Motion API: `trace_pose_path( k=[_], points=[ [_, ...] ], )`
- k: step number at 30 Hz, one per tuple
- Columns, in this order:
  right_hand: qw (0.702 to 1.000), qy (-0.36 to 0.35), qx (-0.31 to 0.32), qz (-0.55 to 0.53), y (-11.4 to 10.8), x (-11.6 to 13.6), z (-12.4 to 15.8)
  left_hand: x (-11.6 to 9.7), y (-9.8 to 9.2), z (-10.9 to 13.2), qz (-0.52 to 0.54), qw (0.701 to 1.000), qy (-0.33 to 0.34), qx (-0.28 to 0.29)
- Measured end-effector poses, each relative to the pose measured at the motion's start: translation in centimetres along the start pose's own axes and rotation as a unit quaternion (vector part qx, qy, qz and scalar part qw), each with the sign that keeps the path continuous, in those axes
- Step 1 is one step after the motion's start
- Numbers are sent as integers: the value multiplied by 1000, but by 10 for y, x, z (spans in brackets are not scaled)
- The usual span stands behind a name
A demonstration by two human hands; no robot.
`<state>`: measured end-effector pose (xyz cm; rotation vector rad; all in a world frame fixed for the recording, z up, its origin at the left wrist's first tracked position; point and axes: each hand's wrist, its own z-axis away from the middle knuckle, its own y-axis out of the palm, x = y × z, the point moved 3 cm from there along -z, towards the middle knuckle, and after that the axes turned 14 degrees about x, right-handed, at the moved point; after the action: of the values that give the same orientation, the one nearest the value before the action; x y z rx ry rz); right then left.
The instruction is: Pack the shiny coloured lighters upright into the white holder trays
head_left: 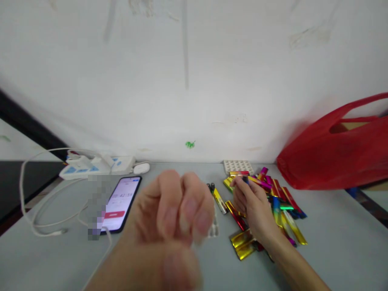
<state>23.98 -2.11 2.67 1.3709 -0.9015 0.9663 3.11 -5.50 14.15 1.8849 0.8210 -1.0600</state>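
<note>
From here the right hand (254, 206) is plainly nearer the pile of shiny sticks (293, 228), right of centre in the frame; they lie around and under it at all angles. Its fingers pinch together on a small dark thing (245, 180). Just left of it, a red-and-gold stick (235, 215) slants down to the right. The left hand (169, 218), lower centre, is loosely curled and blurred, partly covering a pale tray (214, 231); whether it holds anything, I can't tell
</note>
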Motion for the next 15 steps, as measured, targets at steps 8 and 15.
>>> trace_pose_path(
  k=[8,15],
  points=[
    [996,49,49,-63,8,0,1,71,-88,-42,-115,977,2,-180],
    [994,62,58,-73,10,3,2,107,-134,-25,-318,924,-163,-137]
  ],
)
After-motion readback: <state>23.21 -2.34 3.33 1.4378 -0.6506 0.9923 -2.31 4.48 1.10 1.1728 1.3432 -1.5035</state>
